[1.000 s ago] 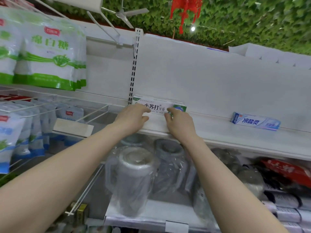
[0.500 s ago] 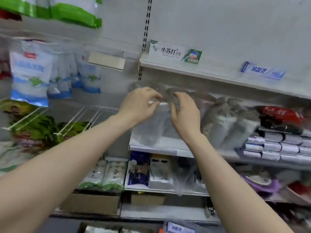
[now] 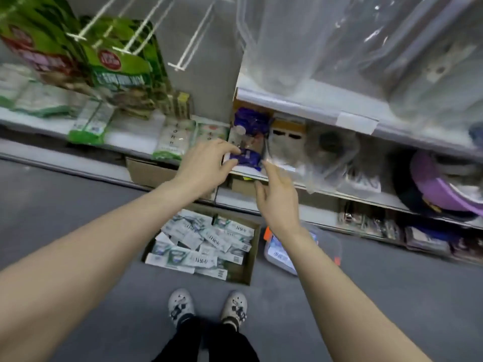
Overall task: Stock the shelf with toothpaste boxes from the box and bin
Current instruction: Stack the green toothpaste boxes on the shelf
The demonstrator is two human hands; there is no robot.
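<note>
- Directly below both hands, toward the person's feet, the cardboard box (image 3: 253, 257) sits on the floor. Its top is open and it is full of toothpaste boxes (image 3: 198, 244) lying flat in a jumble.
- Most of their long axes run roughly left to right, some slanted. Those along the near wall look easiest to pinch across the narrow width.
- The left hand (image 3: 206, 165) hangs over the box's far edge, fingers loosely curled and holding nothing. It seems the nearer of the 2.
- The right hand (image 3: 277, 202) is empty, fingers almost straight, above the gap between box and bin.
- The clear bin (image 3: 278, 257) stands just right of the box, partly hidden by the right forearm. Something blue and white lies inside, too blurred to name.
</note>
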